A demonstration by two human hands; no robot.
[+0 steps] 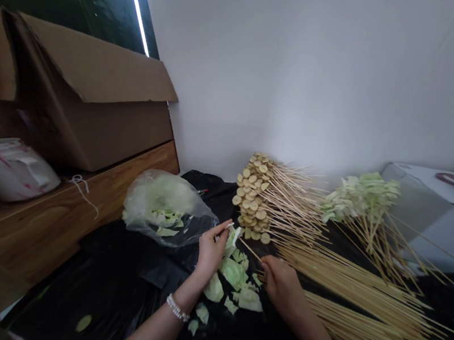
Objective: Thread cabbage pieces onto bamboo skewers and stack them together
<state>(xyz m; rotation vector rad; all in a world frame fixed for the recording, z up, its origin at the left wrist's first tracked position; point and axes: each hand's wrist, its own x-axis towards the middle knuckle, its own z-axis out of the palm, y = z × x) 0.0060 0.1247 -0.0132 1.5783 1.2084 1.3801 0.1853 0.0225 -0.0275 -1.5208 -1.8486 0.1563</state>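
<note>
While one big box (117,124) sits on the left, bare sticks (358,280), too many to count, lie on the right. One clear bag (140,197) holds cut leaves (168,219). The left hand (211,249) pinches pale leaf (231,242); the right hand (281,283) holds one thin stick (250,249) close beside it.

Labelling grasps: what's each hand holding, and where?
Left hand: pale green, thin cabbage piece, by its upper left edge. Right hand: thin, tan wooden skewer, behind its exposed length.

Left hand (209,250): a pale green leaf piece (231,242) is pinched.
Right hand (281,282): a thin tan wooden skewer (251,250) is held, pointed toward that piece.
Black plastic sheet (115,279): loose green leaf pieces (234,273) are strewn near the hands.
</note>
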